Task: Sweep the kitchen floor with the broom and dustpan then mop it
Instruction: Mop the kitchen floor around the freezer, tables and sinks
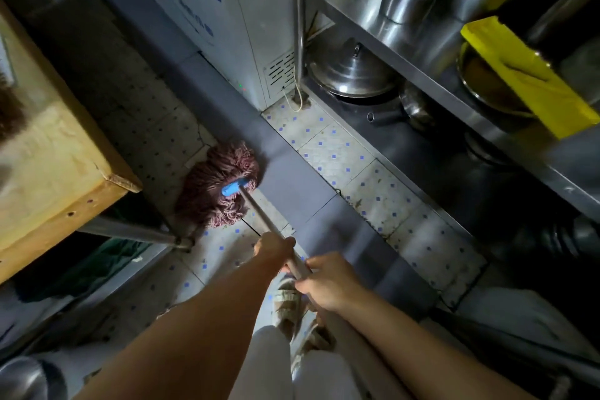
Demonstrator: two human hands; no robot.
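Fingers of both hands, left hand (274, 245) and right hand (328, 282), are curling round one mop handle (259, 214); one mop head (220, 182) is resting on the floor (341, 153).

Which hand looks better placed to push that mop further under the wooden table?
Probably the left hand: it grips the handle lower down, nearer the mop head and the wooden table. The right hand holds higher, steadying.

One head-worn camera looks steeply down, close above the kitchen floor (337, 153).
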